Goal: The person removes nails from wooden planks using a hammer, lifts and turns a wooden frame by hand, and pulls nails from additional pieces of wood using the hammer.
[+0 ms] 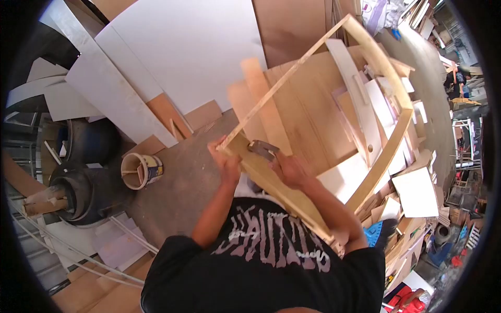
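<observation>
A large four-sided frame of pale, bare wood [266, 177] slants from close to the person's torso out over a pile of boards, with its near left corner above the grey concrete floor [177, 195]. The left hand [228, 163] grasps that corner, fingers wrapped around the end of the rail. Just beside it, the right hand [291, 169] is clenched on the handle of a hammer with a dull brownish metal head [262, 149]. The head lies close to the inner face of the near rail; whether it touches the wood cannot be told.

The chief risk, I judge, is the left hand's closeness to the hammer: a glancing blow could catch the fingers. A hard knock on a corner without firm backing might also split the thin rail or twist the frame out of square.

Within the frame's outline lies a broad tan plywood sheet [310, 117], with loose offcuts along its right edge; if these shifted, the far end could slip. Farther left, a white plastic bucket with a dark label [154, 170] stands on the floor.
</observation>
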The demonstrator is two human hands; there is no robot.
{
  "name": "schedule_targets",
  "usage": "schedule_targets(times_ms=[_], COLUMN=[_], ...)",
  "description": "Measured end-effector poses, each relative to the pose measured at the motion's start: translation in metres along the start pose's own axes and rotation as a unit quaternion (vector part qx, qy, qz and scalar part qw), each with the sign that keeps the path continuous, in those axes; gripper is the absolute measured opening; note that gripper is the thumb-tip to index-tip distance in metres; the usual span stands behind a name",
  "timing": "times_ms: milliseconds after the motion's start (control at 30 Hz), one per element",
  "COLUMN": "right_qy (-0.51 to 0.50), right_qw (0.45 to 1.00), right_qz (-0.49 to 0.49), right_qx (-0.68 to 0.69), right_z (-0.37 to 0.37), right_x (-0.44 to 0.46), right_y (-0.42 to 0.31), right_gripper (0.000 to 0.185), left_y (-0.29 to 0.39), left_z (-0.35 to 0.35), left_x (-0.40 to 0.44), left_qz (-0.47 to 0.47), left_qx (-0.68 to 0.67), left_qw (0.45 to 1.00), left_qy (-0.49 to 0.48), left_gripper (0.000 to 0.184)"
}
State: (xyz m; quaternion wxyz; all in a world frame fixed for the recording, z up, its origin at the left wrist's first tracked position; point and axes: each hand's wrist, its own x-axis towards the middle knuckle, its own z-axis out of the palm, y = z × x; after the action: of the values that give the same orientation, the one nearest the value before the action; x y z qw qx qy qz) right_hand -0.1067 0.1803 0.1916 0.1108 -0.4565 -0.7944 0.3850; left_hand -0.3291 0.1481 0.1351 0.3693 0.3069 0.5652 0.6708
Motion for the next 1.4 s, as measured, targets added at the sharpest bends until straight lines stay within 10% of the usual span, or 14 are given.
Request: schedule_targets(times_ms=[267,433,1400], right_qy=[0.181,0.096,0.186], right_qw=[0.964,0.995,0.969], right_qz=[-0.181,-0.006,0.123], right_qx=[0.066,0.009,0.106], right_z=[-0.029,0.012,0.066], right_x=[-0.015,-0.026,-0.034], right_y=[-0.012,0.019,0.016], right_gripper=[0.049,0.056,0.049], left_y=[-0.002,-0.013,-0.095], left_z=[0.006,0.001,-0.044], left_x=[0.001,0.013,0.012], left_qz=[-0.001,0.052,-0.214], left_qx=[-0.028,-0.018,0.151], left_qw=[1.000,0.999,0.961], left_qy=[0.014,-0.002,-0.088], left_gripper=[0.059,0.049,0.043])
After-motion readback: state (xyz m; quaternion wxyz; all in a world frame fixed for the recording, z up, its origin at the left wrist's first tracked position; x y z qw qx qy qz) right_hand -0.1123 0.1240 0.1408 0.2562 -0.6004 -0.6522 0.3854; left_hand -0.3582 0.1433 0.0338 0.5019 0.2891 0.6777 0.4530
